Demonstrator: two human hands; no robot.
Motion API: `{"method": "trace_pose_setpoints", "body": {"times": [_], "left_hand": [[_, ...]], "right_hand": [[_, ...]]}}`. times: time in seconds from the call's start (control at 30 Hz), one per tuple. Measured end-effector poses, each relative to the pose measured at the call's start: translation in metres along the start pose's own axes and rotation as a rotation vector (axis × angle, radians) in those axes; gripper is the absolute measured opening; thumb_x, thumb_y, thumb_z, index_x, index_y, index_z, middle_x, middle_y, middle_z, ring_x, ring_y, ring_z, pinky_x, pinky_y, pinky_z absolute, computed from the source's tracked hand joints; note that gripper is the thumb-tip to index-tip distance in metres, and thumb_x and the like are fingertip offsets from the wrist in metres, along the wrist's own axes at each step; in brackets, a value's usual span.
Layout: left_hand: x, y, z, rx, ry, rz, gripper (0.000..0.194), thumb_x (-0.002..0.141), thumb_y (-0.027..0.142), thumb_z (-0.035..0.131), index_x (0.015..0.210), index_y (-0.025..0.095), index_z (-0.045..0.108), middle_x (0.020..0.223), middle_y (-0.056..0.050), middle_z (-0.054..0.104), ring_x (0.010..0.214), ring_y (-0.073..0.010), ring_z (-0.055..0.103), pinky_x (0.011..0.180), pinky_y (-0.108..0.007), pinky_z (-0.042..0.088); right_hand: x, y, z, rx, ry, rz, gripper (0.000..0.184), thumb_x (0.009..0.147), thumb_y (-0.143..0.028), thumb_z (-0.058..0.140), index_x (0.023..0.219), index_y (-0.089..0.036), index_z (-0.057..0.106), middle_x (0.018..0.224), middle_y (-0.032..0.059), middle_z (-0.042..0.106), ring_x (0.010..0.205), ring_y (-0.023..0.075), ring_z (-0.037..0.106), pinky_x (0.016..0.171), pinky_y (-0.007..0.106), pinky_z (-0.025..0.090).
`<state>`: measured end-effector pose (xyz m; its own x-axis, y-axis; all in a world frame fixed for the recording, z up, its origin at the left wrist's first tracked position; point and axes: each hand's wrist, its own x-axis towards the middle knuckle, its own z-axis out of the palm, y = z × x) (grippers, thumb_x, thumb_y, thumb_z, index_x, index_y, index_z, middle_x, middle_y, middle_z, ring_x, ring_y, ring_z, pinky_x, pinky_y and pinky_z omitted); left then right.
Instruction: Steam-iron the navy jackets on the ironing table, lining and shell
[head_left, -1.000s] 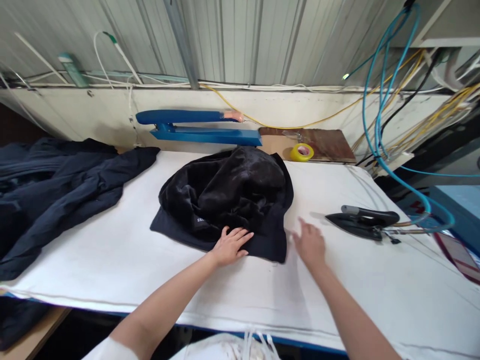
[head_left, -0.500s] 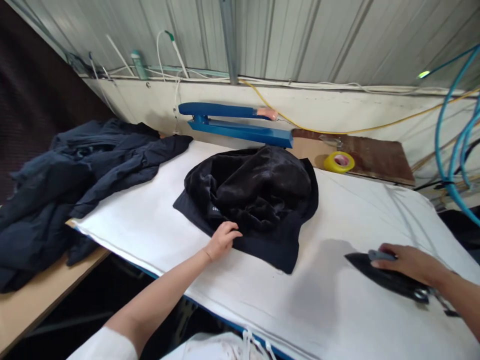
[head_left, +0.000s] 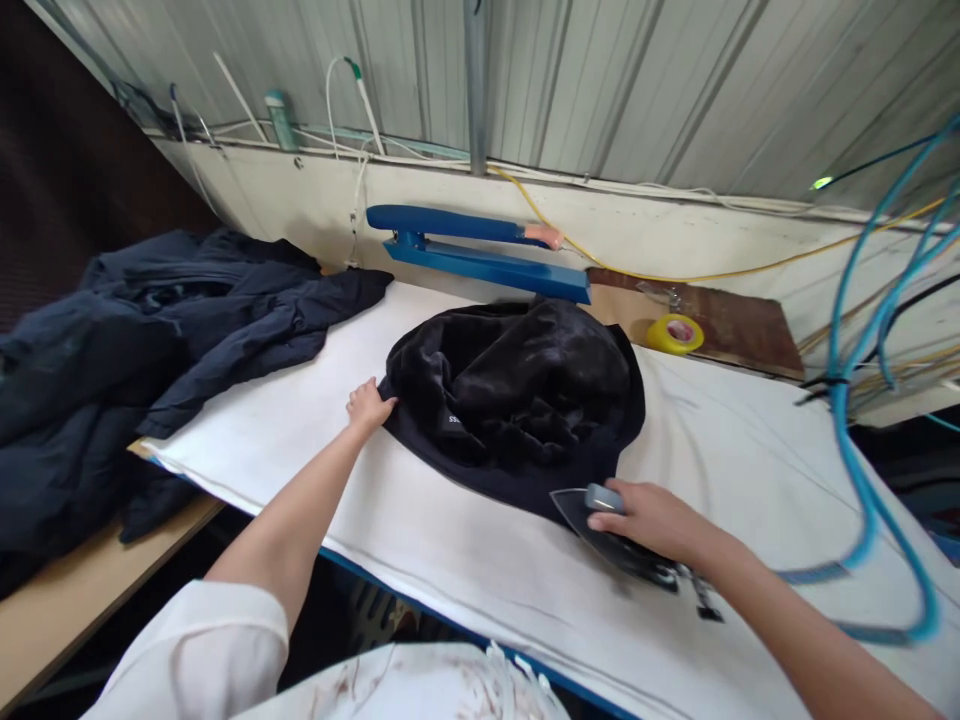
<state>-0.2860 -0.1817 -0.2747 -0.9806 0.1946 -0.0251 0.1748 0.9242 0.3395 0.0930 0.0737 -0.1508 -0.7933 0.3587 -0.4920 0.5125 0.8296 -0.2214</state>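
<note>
"Black plush, heaped in the middle of the padded white table [head_left: 465, 565]: is that the garment [head_left: 517, 380]?"

"Yes. Call it the centre of the clock. Its smooth border [head_left: 487, 480] runs round the near side, from about eight to five."

"And the hands?"

"The left hand [head_left: 366, 406] is on the border's corner at nine o'clock. I can't tell whether it's pinching the cloth or only pressing on it. The right hand [head_left: 664, 518] is closed round the handle of an iron [head_left: 619, 555] at five o'clock, the tip over the border."

"How far has it got?"

"I'd say the pressing looks early. The near border lies fairly flat, with the iron at one end only, between five and four. The stretch round to nine is out from under it, and the plush is bunched. Whether any part has been pressed, I can't tell."

"What else is about?"

"A blue sleeve board [head_left: 480, 268] at twelve, yellow tape [head_left: 664, 334] towards two, and dark padded clothing [head_left: 225, 320] towards ten."
</note>
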Motion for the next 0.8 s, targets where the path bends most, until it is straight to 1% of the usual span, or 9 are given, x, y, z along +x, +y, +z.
{"method": "trace_pose_setpoints", "body": {"times": [0.1, 0.17, 0.4, 0.5, 0.57, 0.67, 0.7, 0.73, 0.8], "left_hand": [[0.017, 0.0, -0.014, -0.002, -0.196, 0.021, 0.05, 0.069, 0.045, 0.055, 0.111, 0.018, 0.047, 0.107, -0.012, 0.06, 0.104, -0.03, 0.052, 0.082, -0.04, 0.04], [0.015, -0.008, -0.02, -0.009, -0.268, 0.097, 0.035, 0.073, 0.04, 0.052, 0.101, 0.019, 0.051, 0.102, -0.01, 0.062, 0.098, -0.0258, 0.056, 0.077, -0.033, 0.042], [-0.041, -0.062, -0.02, 0.113, -0.085, 0.052, 0.028, 0.084, 0.034, 0.034, 0.103, 0.018, 0.046, 0.083, -0.011, 0.062, 0.079, -0.0268, 0.059, 0.066, -0.036, 0.041], [-0.058, -0.064, -0.02, 0.094, 0.176, 0.107, 0.027, 0.08, 0.028, 0.041, 0.103, 0.014, 0.047, 0.099, -0.016, 0.057, 0.093, -0.0283, 0.054, 0.076, -0.04, 0.039], [-0.067, -0.055, -0.02, 0.035, 0.234, 0.347, 0.021, 0.078, 0.021, 0.043, 0.095, 0.015, 0.053, 0.104, -0.014, 0.055, 0.099, -0.0256, 0.05, 0.083, -0.039, 0.036], [-0.077, -0.036, -0.016, -0.06, -0.057, 0.943, 0.021, 0.079, 0.016, 0.041, 0.086, 0.022, 0.059, 0.095, -0.005, 0.059, 0.09, -0.0173, 0.052, 0.084, -0.032, 0.036], [-0.078, -0.031, -0.013, -0.07, -0.141, 1.069, 0.022, 0.08, 0.019, 0.041, 0.091, 0.024, 0.06, 0.096, -0.004, 0.059, 0.091, -0.0163, 0.051, 0.086, -0.032, 0.035], [-0.077, -0.027, -0.009, -0.067, -0.18, 1.122, 0.023, 0.081, 0.024, 0.043, 0.098, 0.026, 0.059, 0.101, -0.004, 0.058, 0.094, -0.017, 0.05, 0.09, -0.033, 0.033], [-0.069, -0.024, -0.001, -0.043, -0.177, 1.083, 0.034, 0.08, 0.039, 0.046, 0.111, 0.026, 0.054, 0.11, -0.005, 0.056, 0.106, -0.0209, 0.045, 0.098, -0.04, 0.025]], "right_hand": [[0.035, -0.054, 0.007, -0.099, -0.009, 0.0, 0.047, 0.067, -0.063, 0.049, 0.09, -0.022, 0.057, 0.09, 0.0087, 0.064, 0.085, 0.0254, 0.058, 0.063, 0.029, 0.038], [0.055, -0.074, 0.012, -0.14, -0.005, 0.015, 0.05, 0.066, -0.064, 0.049, 0.091, -0.022, 0.057, 0.09, 0.0094, 0.065, 0.086, 0.0261, 0.059, 0.063, 0.029, 0.038], [0.074, -0.08, 0.023, -0.244, 0.069, 0.138, 0.056, 0.066, -0.07, 0.044, 0.096, -0.025, 0.055, 0.09, 0.0084, 0.065, 0.086, 0.0288, 0.059, 0.063, 0.031, 0.038], [0.075, -0.08, 0.026, -0.238, 0.07, 0.108, 0.053, 0.067, -0.068, 0.044, 0.094, -0.024, 0.055, 0.09, 0.0076, 0.066, 0.086, 0.0272, 0.06, 0.062, 0.03, 0.038], [0.075, -0.086, 0.027, -0.241, 0.071, 0.078, 0.05, 0.068, -0.067, 0.045, 0.091, -0.024, 0.055, 0.087, 0.0068, 0.066, 0.085, 0.0264, 0.06, 0.061, 0.029, 0.037], [0.077, -0.099, 0.027, -0.257, 0.071, 0.065, 0.049, 0.068, -0.067, 0.045, 0.089, -0.024, 0.055, 0.085, 0.0065, 0.066, 0.083, 0.0264, 0.06, 0.061, 0.029, 0.036], [0.077, -0.104, 0.027, -0.258, 0.074, 0.068, 0.049, 0.068, -0.067, 0.045, 0.089, -0.024, 0.055, 0.085, 0.0066, 0.066, 0.083, 0.0263, 0.06, 0.061, 0.028, 0.036], [0.077, -0.108, 0.026, -0.256, 0.077, 0.075, 0.049, 0.068, -0.067, 0.045, 0.089, -0.024, 0.055, 0.085, 0.0067, 0.066, 0.084, 0.026, 0.06, 0.061, 0.028, 0.036], [0.077, -0.114, 0.025, -0.239, 0.078, 0.083, 0.047, 0.068, -0.065, 0.046, 0.089, -0.023, 0.054, 0.085, 0.0064, 0.065, 0.084, 0.025, 0.06, 0.06, 0.027, 0.035]]}}
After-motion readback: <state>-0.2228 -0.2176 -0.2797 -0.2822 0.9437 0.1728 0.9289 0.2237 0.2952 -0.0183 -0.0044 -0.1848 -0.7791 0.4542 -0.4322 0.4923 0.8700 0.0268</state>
